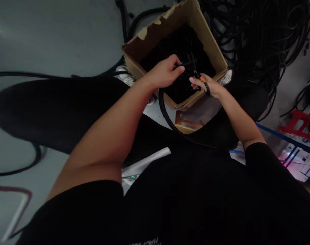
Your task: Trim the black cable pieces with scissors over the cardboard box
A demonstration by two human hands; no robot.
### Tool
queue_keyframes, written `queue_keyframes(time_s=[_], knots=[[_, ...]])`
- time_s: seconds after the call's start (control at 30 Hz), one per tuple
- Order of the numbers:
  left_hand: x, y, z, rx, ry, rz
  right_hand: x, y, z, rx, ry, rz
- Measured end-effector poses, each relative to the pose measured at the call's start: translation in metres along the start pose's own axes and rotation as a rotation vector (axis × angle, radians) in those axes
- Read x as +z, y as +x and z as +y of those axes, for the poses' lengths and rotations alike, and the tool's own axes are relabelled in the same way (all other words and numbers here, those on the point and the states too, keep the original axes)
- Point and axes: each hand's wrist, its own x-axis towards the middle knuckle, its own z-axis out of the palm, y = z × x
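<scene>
I see the fingers (178, 68) of the left hand (165, 73) pressed together around the end of a black cable (161, 105), held over the open cardboard box (211, 44). The right hand (211, 87) has its fingers (194, 81) closed on orange-and-black snips (203, 81), just beside that cable end. The cable loops down across the lap. A heap of cables (259, 34) lies on the floor beyond the box.

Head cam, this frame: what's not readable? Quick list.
Head view: cardboard box contents, black on black, too dark to separate.
Head view: tool in the right hand, only an orange-and-black handle shows; tip lost against the dark contents.
Head view: black cable end, covered by the fingers of the left hand.
Head view: shirt print, cut off by the bottom edge.
</scene>
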Motion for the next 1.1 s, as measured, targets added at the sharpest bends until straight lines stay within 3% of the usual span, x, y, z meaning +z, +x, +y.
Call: queue_keyframes(time_s=[0.1, 0.57, 0.87, 1.1], knots=[[-0.001, 0.001, -0.002, -0.074, 0.009, 0.03, 0.0, 0.001, 0.0, 0.001, 0.0, 0.006], [-0.002, 0.002, 0.006, -0.144, 0.05, 0.02, 0.0, 0.001, 0.001, 0.024, 0.019, 0.001], [-0.004, 0.005, -0.011, -0.019, 0.058, 0.023, 0.005, -0.002, -0.008, 0.051, 0.024, 0.052], [-0.013, 0.004, -0.017, -0.005, 0.06, 0.022, 0.001, -0.001, 0.004, 0.016, -0.098, 0.066]])
